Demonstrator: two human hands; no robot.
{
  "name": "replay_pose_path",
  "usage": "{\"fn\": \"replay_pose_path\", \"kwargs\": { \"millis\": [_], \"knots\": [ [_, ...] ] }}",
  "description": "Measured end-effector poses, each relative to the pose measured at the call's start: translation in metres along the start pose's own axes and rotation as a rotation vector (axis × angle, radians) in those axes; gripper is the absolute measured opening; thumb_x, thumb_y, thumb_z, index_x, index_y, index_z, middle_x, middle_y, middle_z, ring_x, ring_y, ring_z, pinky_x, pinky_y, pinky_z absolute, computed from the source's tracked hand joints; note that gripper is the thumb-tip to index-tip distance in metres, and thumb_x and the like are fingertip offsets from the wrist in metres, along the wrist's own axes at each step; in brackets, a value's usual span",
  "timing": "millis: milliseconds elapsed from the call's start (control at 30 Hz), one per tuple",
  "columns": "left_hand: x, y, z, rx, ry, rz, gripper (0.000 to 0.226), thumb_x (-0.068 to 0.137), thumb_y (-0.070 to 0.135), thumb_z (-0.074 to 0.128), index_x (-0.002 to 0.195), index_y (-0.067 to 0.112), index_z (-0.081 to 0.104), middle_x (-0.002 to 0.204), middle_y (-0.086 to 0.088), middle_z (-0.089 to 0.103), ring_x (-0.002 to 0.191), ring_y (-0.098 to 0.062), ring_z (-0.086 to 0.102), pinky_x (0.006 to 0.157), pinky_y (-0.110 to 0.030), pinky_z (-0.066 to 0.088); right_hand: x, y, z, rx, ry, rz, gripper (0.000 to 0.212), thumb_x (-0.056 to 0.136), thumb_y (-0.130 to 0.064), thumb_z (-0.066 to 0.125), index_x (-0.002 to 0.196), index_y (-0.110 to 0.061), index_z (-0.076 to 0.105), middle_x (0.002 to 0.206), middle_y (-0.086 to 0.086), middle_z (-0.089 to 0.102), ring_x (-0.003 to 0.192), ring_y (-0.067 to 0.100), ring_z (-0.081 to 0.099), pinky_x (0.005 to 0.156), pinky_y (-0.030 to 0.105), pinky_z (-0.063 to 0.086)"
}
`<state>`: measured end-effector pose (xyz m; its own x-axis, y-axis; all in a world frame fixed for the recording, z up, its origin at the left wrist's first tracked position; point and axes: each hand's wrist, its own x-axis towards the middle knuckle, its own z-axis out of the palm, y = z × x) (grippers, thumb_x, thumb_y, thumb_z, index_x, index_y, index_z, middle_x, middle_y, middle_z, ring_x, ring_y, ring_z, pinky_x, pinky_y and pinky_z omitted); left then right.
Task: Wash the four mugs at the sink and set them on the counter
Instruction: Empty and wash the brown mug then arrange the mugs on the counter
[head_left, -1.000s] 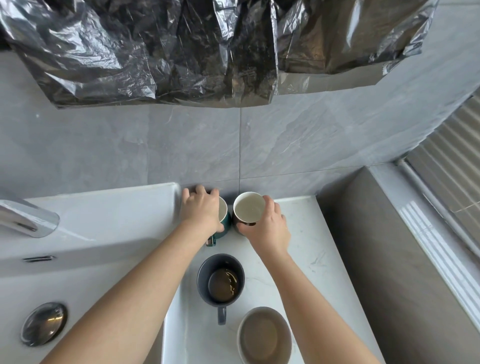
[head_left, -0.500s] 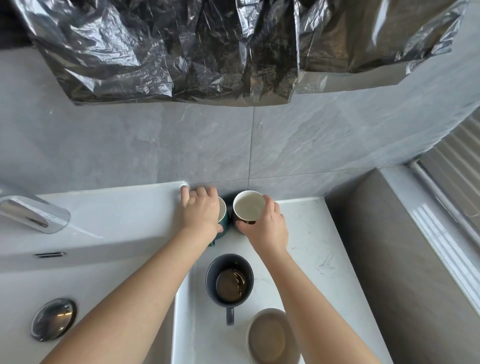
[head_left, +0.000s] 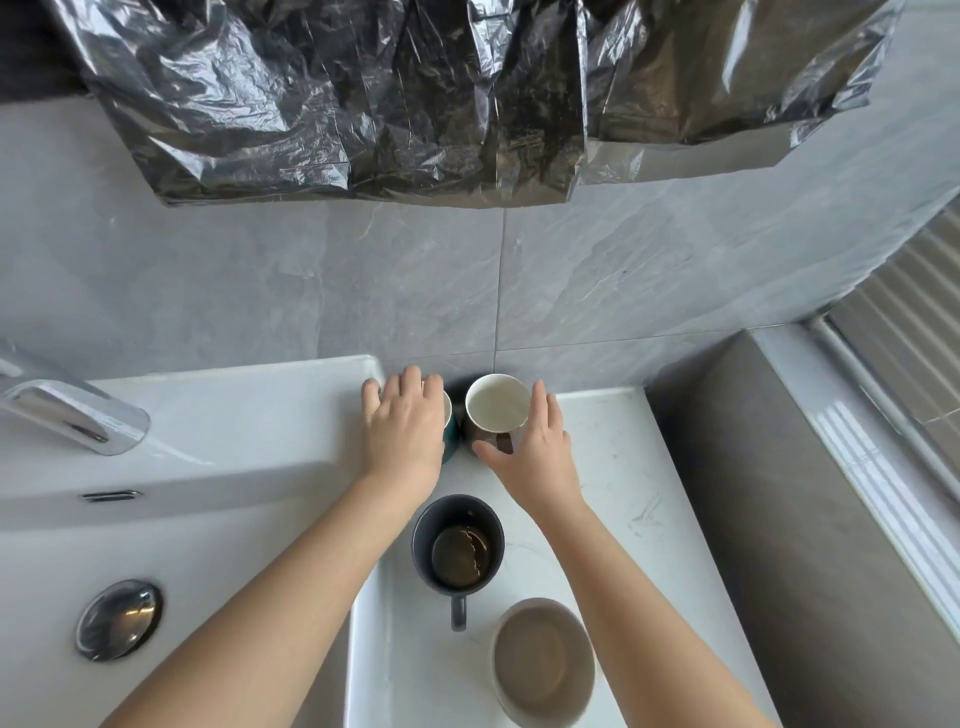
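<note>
Left hand (head_left: 402, 434): middle of frame, fingers spread flat over the teal mug (head_left: 450, 434); no real hold, could tip it.
Right hand (head_left: 535, 449): loosely curled around the brown mug (head_left: 493, 415); may slip.
Dark mug (head_left: 458, 545): lower middle, leftover drink, an arm could bump it.
Beige mug (head_left: 543, 662): bottom right, near counter (head_left: 613, 467) edge.

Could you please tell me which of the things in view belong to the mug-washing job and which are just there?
Belong to the job:
teal mug
brown mug
dark mug
beige mug
sink
tap
counter
left hand
right hand

Just there:
plastic bags
tiled wall
window sill
</note>
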<state>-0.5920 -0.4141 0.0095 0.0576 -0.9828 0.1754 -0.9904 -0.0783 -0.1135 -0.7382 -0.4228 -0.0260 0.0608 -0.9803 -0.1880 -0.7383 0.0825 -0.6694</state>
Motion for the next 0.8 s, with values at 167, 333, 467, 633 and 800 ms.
{"fn": "replay_pose_path", "kwargs": {
  "millis": [167,333,467,633,800],
  "knots": [
    [-0.054,0.005,-0.02,-0.336,-0.344,0.121,0.064,0.082,0.053,0.06,0.137,0.028,0.037,0.132,0.007,0.044,0.124,-0.019,0.045,0.101,-0.033,0.031,-0.078,0.023,-0.028,-0.056,-0.147,0.007,0.089,0.088,-0.045,0.063,0.156,-0.022,0.008,0.161,-0.003,0.016,0.145,0.022,0.024,0.112,0.03,0.027],
    [-0.087,0.008,-0.022,-0.377,-0.615,0.179,0.085,0.071,0.054,0.065,0.143,0.037,0.023,0.139,0.009,0.031,0.128,-0.017,0.037,0.095,-0.037,0.045,-0.15,0.037,-0.041,-0.13,-0.324,0.062,0.089,0.079,-0.056,0.065,0.15,-0.039,0.015,0.146,-0.016,0.028,0.124,0.014,0.046,0.095,0.029,0.046],
    [-0.092,0.012,-0.017,-0.334,-0.583,0.158,0.087,0.068,0.048,0.07,0.141,0.033,0.025,0.136,0.007,0.032,0.124,-0.019,0.04,0.089,-0.039,0.049,-0.179,0.04,-0.032,-0.16,-0.346,0.034,0.103,0.071,-0.052,0.072,0.151,-0.038,0.009,0.142,-0.019,0.024,0.125,0.011,0.038,0.092,0.026,0.045],
    [-0.094,0.024,-0.015,-0.313,-0.53,0.138,0.078,0.069,0.042,0.071,0.134,0.024,0.032,0.126,-0.001,0.036,0.116,-0.024,0.041,0.083,-0.033,0.046,-0.184,0.039,-0.022,-0.22,-0.279,0.024,0.1,0.073,-0.041,0.07,0.152,-0.03,0.008,0.143,-0.012,0.023,0.126,0.015,0.036,0.089,0.023,0.044],
    [-0.094,0.03,-0.017,-0.321,-0.533,0.177,0.076,0.067,0.036,0.072,0.131,0.024,0.035,0.124,0.0,0.037,0.114,-0.024,0.042,0.084,-0.035,0.048,-0.173,0.049,-0.033,-0.193,-0.225,0.057,0.097,0.072,-0.036,0.07,0.15,-0.026,0.014,0.138,-0.01,0.028,0.122,0.015,0.04,0.087,0.023,0.046]
  ]
}}
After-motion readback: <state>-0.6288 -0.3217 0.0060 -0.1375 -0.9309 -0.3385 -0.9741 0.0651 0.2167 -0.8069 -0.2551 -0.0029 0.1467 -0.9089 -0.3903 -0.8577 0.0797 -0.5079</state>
